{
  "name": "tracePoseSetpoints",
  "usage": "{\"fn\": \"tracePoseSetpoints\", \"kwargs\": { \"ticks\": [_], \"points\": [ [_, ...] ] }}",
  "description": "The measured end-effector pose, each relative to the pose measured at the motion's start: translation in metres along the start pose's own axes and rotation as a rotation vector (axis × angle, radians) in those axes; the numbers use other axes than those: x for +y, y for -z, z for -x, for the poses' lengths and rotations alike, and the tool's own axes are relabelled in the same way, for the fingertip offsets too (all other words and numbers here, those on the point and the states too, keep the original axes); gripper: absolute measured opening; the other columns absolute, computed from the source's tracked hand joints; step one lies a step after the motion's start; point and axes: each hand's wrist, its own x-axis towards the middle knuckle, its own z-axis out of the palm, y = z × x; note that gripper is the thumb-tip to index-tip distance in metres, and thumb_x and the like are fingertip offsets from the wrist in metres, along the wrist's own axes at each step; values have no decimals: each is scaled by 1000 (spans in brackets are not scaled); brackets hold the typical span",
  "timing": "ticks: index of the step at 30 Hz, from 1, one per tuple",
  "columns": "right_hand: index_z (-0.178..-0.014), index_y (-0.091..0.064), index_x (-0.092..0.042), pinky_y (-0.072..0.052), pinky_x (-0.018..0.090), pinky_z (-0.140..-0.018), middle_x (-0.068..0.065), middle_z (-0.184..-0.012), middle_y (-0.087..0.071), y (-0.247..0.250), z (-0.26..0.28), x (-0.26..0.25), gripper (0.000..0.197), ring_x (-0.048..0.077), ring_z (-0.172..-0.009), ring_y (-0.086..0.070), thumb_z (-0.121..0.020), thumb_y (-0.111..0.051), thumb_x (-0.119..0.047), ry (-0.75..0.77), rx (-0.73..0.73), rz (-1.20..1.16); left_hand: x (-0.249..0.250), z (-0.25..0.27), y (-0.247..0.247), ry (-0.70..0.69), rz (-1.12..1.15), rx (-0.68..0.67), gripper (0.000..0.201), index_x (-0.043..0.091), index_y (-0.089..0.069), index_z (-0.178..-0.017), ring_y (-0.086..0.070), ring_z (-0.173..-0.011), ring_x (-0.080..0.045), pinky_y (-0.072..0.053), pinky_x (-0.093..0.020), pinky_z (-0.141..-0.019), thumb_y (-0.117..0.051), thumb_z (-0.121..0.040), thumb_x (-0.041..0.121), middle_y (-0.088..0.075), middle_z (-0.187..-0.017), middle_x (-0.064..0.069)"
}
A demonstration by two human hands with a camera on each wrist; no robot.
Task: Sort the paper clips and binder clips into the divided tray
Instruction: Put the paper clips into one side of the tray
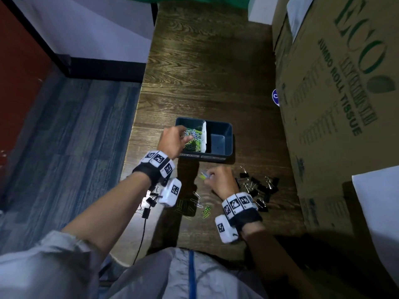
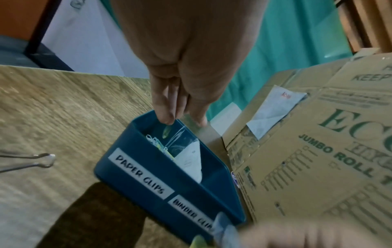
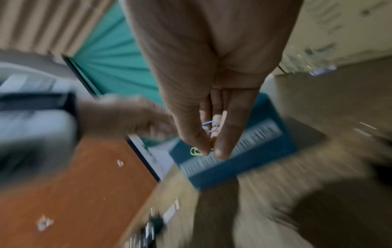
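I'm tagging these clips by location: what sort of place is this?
Probably an office storeroom or back room. Big cardboard cartons printed "Jumbo Roll Tissue" stand stacked along a wood-grain table, and on the table sits a blue divided tray labelled "Paper Clips" and "Binder Clips", beside loose binder clips.

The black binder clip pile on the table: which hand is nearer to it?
Right. The right hand is just beside the binder clip pile; the left hand is over the tray.

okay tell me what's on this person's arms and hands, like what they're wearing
Both hands, left and right, are bare. Each wrist carries a black band ringed with white blocks printed with black square markers, plus a white camera box underneath. Pale grey sleeves are pushed up the forearms.
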Motion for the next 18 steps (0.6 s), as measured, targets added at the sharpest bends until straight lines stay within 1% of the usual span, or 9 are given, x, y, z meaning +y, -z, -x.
{"fn": "tracePoseSetpoints", "kwargs": {
  "ticks": [3, 6, 7, 9, 11, 13, 16, 17, 18],
  "points": [
    [-74, -72, -6, -50, 31, -57, 7, -70, -67, 23, -27, -26, 15, 17, -63, -60, -87, -68, -2, 109, 129, -9, -23, 23, -7, -86, -135, 61, 17, 15, -69, -107, -67, -77, -18, -57, -34, -73, -61, -94, 22, -73, -94, -6],
    [-71, -68, -10, -52, 31, -62, 3, -68, -63, 35, -52, -50, 17, 15, -63, -58, -86, -69, -2, 175, 197, -32, -44, 56, -22, -103, -210, -49, 15, 15, -70, -103, -63, -73, -16, -49, -22, -65, -61, -92, 12, -72, -94, -4],
    [-84, -74, -8, -56, 34, -67, 8, -76, -68, 36, -58, -55, 6, 18, -69, -63, -86, -70, -3, 200, 216, -45, -51, 66, -28, -97, -231, -100, 15, 15, -70, -102, -64, -75, -17, -49, -22, -67, -61, -90, 10, -72, -95, -5],
    [-115, -72, -10, -58, 36, -81, 13, -97, -73, 37, -64, -57, 31, 24, -87, -68, -84, -75, -7, 215, 247, -59, -63, 85, -37, -75, -273, -204, 17, 17, -69, -102, -66, -83, -19, -51, -23, -72, -62, -88, 10, -72, -99, -4],
    [-126, -67, -11, -56, 35, -82, 12, -104, -72, 34, -58, -51, 43, 24, -93, -67, -83, -76, -8, 267, 294, -46, -72, 104, -42, -59, -306, -318, 20, 16, -68, -105, -66, -89, -20, -48, -21, -74, -63, -87, 9, -69, -103, -4],
    [-128, -64, -12, -56, 32, -77, 9, -98, -70, 22, -44, -36, 45, 19, -84, -65, -84, -73, -6, 306, 323, -24, -81, 122, -46, -63, -347, -428, 25, 18, -63, -111, -64, -93, -23, -46, -26, -77, -64, -85, 15, -64, -107, -3],
    [-136, -58, -21, -60, 27, -67, 2, -101, -67, -11, -16, 5, 55, 10, -74, -64, -86, -69, 2, 223, 144, 24, -89, 143, -50, -64, -421, -534, 53, 22, -45, -127, -59, -94, -24, -48, -35, -78, -68, -81, 33, -47, -115, 0],
    [-138, -54, -25, -59, 26, -71, 1, -112, -65, -24, -7, 22, 61, 11, -83, -67, -86, -69, 2, 171, 28, 58, -91, 146, -51, -82, -430, -548, 59, 20, -41, -133, -58, -96, -25, -48, -37, -79, -68, -82, 32, -45, -118, -1],
    [-140, -51, -29, -57, 29, -82, 1, -125, -60, -37, 4, 38, 65, 16, -101, -66, -86, -69, 2, 122, -86, 118, -91, 148, -52, -105, -432, -556, 61, 17, -38, -138, -58, -98, -26, -49, -38, -81, -66, -84, 27, -44, -120, -3]
  ]
}}
